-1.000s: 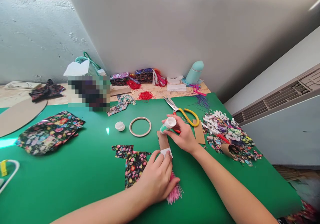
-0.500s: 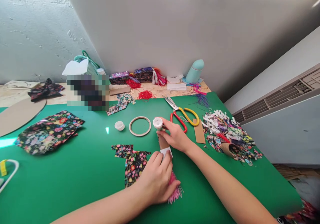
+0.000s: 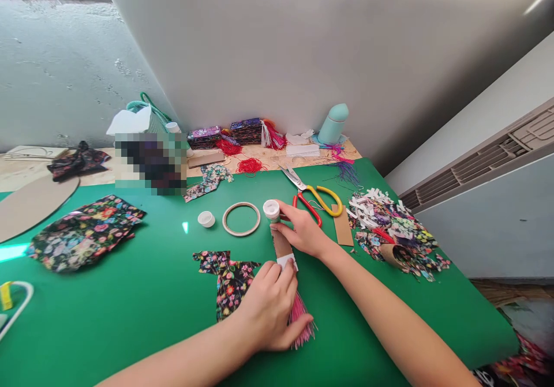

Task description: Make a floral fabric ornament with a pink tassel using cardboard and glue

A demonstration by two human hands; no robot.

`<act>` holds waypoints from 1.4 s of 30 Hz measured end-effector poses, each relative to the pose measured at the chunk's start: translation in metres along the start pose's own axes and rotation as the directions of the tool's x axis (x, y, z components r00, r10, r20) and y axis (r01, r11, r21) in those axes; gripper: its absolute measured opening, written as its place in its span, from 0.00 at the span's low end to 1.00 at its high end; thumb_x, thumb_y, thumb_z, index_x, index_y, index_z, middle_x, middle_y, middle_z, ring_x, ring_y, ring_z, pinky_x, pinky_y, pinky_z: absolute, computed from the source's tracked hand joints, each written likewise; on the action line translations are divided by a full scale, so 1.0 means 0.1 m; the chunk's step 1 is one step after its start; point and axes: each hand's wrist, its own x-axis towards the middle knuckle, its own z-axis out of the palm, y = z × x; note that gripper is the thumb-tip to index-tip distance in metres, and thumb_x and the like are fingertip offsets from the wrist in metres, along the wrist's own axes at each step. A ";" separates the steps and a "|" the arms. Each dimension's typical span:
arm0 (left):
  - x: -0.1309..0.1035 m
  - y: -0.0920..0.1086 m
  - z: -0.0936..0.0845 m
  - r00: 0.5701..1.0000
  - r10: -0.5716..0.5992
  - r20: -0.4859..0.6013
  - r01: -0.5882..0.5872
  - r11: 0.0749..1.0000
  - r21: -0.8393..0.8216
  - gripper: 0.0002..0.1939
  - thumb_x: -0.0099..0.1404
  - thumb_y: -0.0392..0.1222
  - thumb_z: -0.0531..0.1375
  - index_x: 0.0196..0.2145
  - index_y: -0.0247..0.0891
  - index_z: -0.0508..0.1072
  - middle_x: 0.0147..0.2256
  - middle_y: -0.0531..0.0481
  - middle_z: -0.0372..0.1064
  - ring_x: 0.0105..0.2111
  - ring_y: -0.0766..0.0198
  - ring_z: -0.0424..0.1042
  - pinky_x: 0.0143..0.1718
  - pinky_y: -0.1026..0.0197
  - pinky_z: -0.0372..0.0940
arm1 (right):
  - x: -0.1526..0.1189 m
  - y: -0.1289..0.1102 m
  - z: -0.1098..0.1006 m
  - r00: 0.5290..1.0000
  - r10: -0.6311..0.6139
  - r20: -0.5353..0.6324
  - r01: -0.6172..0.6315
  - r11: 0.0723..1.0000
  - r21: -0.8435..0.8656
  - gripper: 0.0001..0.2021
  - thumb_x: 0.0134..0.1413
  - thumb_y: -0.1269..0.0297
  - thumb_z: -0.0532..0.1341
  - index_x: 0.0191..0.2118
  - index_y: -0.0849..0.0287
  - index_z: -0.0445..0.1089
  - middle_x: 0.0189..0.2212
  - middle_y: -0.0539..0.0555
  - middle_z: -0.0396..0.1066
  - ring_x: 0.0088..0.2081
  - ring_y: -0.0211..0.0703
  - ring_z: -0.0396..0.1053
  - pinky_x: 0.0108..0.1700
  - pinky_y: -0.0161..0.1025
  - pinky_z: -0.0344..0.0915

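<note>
White cylindrical tube (image 3: 271, 209), contents hidden, held in the closed grip of right hand (image 3: 305, 232); white paper piece (image 3: 283, 258) pressed by left hand (image 3: 270, 300), grip unclear; cup-shaped white plastic cap (image 3: 206, 220) set nearby.

My right hand (image 3: 305, 232) has carried the white cylindrical glue stick (image 3: 271, 210) leftward and turned it from a slant to nearly upright, round white end on top. It now sits over the far end of the flat brown cardboard strip (image 3: 282, 245), nearer the round beige ring (image 3: 241, 234). My fingers have also cleared the red loop handle (image 3: 310, 209) of the metal scissors, which they partly covered a second ago.
</note>
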 end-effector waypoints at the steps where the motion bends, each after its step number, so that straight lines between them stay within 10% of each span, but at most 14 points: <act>1: 0.00 0.00 0.01 1.000 -0.007 0.000 0.007 1.000 0.000 0.32 0.60 0.60 0.51 0.44 0.27 0.73 0.43 0.34 0.70 0.35 0.52 0.66 0.41 0.52 0.59 | 0.00 0.01 -0.04 1.000 0.008 0.008 -0.008 1.000 -0.015 0.23 0.56 0.72 0.57 0.58 0.56 0.58 0.51 0.59 0.68 0.52 0.49 0.67 0.51 0.45 0.68; 42: -0.02 0.03 0.03 1.000 -0.015 -0.026 0.015 1.000 -0.006 0.32 0.61 0.58 0.51 0.45 0.24 0.73 0.45 0.33 0.70 0.38 0.50 0.65 0.44 0.50 0.59 | -0.08 -0.01 -0.30 0.991 0.024 0.135 -0.029 0.999 0.035 0.21 0.55 0.73 0.59 0.54 0.55 0.63 0.46 0.54 0.72 0.44 0.45 0.72 0.48 0.42 0.70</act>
